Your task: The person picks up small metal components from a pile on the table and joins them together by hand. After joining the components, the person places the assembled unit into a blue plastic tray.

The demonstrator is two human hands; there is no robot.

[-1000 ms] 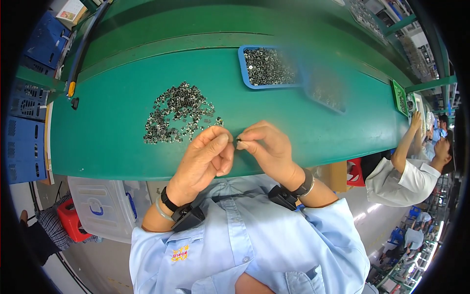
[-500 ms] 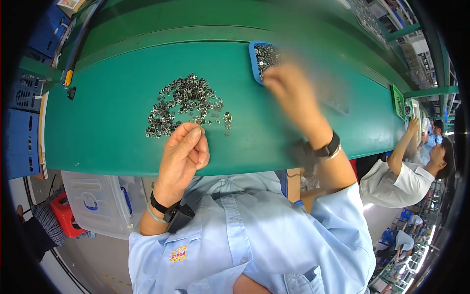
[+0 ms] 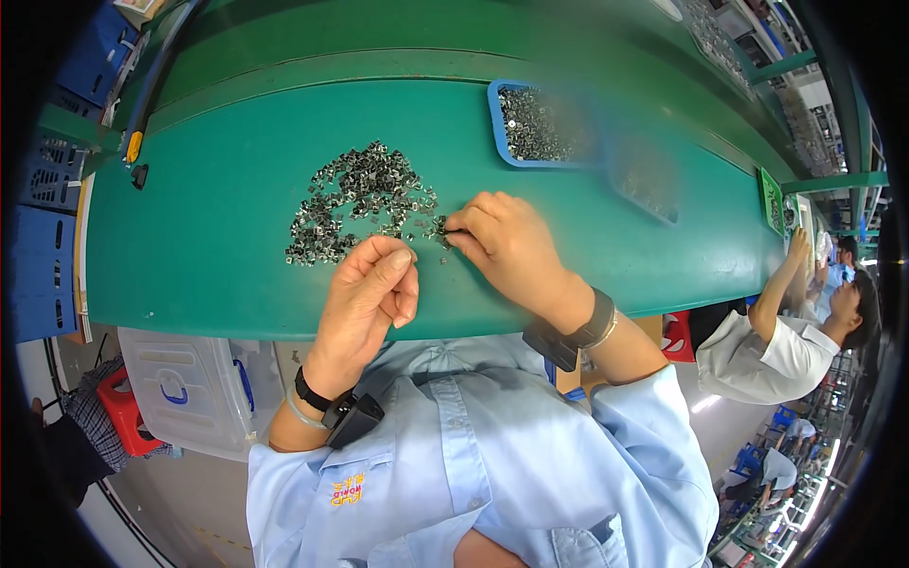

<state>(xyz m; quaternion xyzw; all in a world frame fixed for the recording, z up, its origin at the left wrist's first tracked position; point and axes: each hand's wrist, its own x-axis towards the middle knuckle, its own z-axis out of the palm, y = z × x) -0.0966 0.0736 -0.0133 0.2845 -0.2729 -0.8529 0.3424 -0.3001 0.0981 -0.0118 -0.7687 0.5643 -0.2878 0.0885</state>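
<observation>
A loose pile of small black and silver metal parts lies spread on the green tabletop. At the pile's near edge my left hand is closed, thumb pressed against the fingers; whatever it pinches is hidden. My right hand reaches in at the pile's right edge, its thumb and fingertips closed around one or more of the small parts. Beyond the right hand stands a blue tray filled with similar parts, its right side blurred.
A second, blurred shallow tray sits right of the blue one. At the far left lies a yellow-and-black tool. Below the table's left edge are a clear lidded bin and a red stool. A co-worker sits at the right.
My right hand has come back from the blue tray, moving left and nearer, to the right edge of the pile. The left hand has barely moved.
</observation>
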